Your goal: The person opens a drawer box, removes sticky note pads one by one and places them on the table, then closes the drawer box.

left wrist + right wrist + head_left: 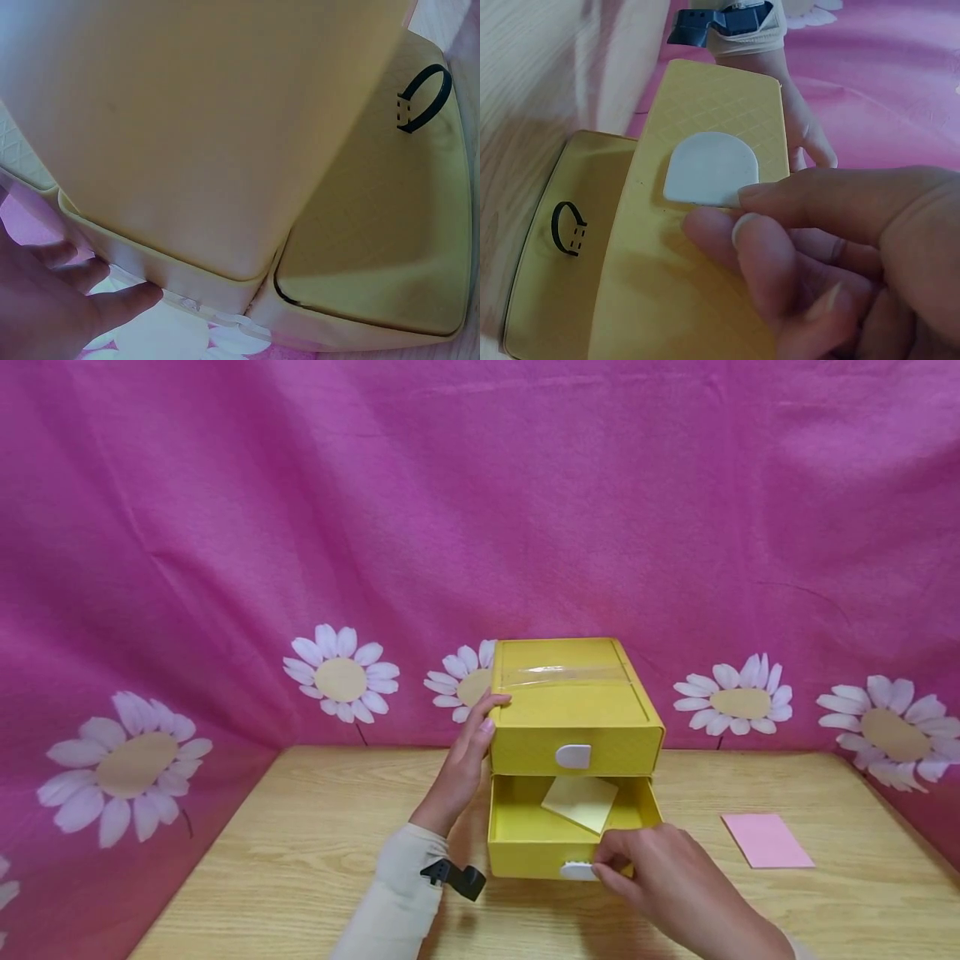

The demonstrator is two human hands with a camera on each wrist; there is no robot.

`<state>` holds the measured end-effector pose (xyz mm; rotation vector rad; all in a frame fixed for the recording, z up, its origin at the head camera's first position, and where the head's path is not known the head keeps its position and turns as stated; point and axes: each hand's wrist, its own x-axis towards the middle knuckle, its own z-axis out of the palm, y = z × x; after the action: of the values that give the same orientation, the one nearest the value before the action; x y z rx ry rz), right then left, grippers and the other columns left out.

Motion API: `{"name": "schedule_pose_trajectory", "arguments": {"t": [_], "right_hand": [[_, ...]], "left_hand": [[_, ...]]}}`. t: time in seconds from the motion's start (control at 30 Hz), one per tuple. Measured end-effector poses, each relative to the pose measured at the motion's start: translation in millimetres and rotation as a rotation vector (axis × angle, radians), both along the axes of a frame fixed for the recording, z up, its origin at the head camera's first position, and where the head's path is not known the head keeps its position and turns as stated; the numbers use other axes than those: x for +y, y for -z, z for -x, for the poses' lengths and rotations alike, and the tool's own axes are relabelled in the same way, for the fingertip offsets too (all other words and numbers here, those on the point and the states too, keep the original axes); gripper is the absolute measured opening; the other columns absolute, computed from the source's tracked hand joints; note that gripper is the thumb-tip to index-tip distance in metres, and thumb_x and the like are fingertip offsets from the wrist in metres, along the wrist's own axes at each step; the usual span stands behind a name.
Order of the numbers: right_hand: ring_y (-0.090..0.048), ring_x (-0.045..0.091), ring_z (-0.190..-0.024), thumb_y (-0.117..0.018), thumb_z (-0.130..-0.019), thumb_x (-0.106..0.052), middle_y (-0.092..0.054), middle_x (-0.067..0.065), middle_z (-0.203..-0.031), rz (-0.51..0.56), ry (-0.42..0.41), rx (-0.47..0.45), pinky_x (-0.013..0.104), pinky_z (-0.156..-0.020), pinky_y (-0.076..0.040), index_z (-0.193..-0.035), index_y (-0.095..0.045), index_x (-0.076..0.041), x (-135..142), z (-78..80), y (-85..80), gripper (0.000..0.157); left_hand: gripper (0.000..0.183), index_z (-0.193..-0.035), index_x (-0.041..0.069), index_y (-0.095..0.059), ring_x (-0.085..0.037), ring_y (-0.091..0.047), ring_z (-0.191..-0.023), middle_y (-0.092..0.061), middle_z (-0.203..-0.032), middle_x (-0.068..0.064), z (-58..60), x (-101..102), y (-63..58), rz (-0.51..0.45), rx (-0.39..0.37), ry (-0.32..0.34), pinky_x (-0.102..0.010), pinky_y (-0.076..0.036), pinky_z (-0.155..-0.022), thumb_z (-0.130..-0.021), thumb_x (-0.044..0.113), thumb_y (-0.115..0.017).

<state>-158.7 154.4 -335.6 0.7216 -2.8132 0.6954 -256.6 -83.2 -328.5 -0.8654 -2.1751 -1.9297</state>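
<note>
Drawer [525, 857] out, yellow paper [587, 802] in, right grip [667, 878] pinching white handle [577, 871], left grip [457, 777] spread on box [567, 706], pink paper [768, 842] still on desk [322, 827].

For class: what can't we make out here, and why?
Contents of the top drawer: closed, head view.
Space behind the panel with black loop: panel covers it, right wrist view.
Right end of the open drawer's white handle: behind right grip, head view.
Rest of left grip: past left edge, left wrist view.
</note>
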Motion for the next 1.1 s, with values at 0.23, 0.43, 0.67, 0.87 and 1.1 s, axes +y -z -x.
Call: {"name": "schedule_pose_trajectory", "arguments": {"t": [0.23,0.43,0.67,0.87,1.1], "right_hand": [[-0.046,-0.004,-0.062,-0.073,-0.084,-0.019,-0.056,-0.026,-0.068,-0.016,-0.032,0.017,0.022,-0.057,-0.040,-0.078,-0.069,-0.028,1.0,-5.5,2.1,0.012],[-0.044,-0.006,-0.061,-0.073,-0.083,-0.018,-0.057,-0.027,-0.070,-0.034,-0.057,0.070,0.023,-0.056,-0.040,-0.078,-0.068,-0.029,2.0,-10.9,5.3,0.013],[-0.044,-0.006,-0.060,-0.073,-0.083,-0.017,-0.057,-0.026,-0.070,-0.040,-0.070,0.054,0.022,-0.055,-0.039,-0.078,-0.069,-0.027,2.8,-14.4,7.9,0.012],[-0.044,-0.006,-0.059,-0.073,-0.083,-0.017,-0.058,-0.025,-0.069,-0.036,-0.074,0.058,0.021,-0.054,-0.039,-0.077,-0.069,-0.027,2.6,-15.5,8.2,0.012],[-0.045,-0.007,-0.059,-0.073,-0.082,-0.016,-0.059,-0.026,-0.070,-0.032,-0.085,0.086,0.021,-0.054,-0.040,-0.077,-0.069,-0.027,4.2,-16.3,6.2,0.013]], "left_hand": [[0.042,-0.145,0.014,-0.035,-0.021,-0.008,-0.146,-0.006,-0.162,-0.007,-0.2,-0.9,2.4,0.005,-0.012,-0.013,-0.055,-0.018,-0.113,-0.105,0.023,-0.027],[0.042,-0.145,0.013,-0.035,-0.021,-0.008,-0.146,-0.005,-0.162,-0.008,-1.2,-0.9,3.1,0.004,-0.016,-0.009,-0.053,-0.018,-0.113,-0.105,0.023,-0.027],[0.042,-0.145,0.014,-0.035,-0.020,-0.008,-0.146,-0.006,-0.161,-0.008,-1.0,-0.2,4.7,0.008,-0.013,-0.014,-0.052,-0.018,-0.114,-0.105,0.023,-0.027],[0.042,-0.145,0.014,-0.035,-0.020,-0.008,-0.146,-0.005,-0.162,-0.007,0.2,-0.3,4.9,0.009,-0.012,-0.012,-0.052,-0.018,-0.114,-0.105,0.023,-0.027],[0.042,-0.145,0.018,-0.035,-0.020,-0.010,-0.145,-0.005,-0.162,-0.003,5.5,-0.2,5.5,0.012,-0.004,-0.006,-0.055,-0.020,-0.112,-0.105,0.027,-0.027]]}}
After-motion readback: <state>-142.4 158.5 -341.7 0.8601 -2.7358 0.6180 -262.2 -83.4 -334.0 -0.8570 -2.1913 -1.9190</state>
